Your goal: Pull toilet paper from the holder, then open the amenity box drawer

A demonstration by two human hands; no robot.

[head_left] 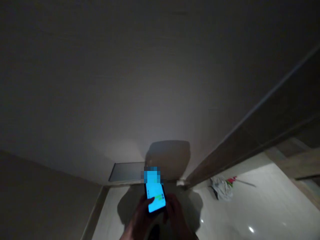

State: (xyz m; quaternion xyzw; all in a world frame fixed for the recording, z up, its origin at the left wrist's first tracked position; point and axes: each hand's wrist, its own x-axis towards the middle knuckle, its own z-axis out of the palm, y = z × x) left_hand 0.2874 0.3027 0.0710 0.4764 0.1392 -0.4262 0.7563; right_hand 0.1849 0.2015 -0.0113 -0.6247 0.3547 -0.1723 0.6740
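Dim room, view down; phone (155,195), screen lit blue, held low and central between both hands; left hand (140,216) wrapped closed round its lower left edge, thumb across the screen; right hand (176,216) closed on its right edge; glossy floor (262,206) beneath; crumpled cloth (222,188) well right of the grip, by the skirting; wall (125,83) beyond; step judged: operating the screen; a steady hold and a precise thumb are called for.

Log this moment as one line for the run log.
left hand: holds phone | right hand: on phone's edge | phone: screen lit | rest: crumpled cloth on floor by wall
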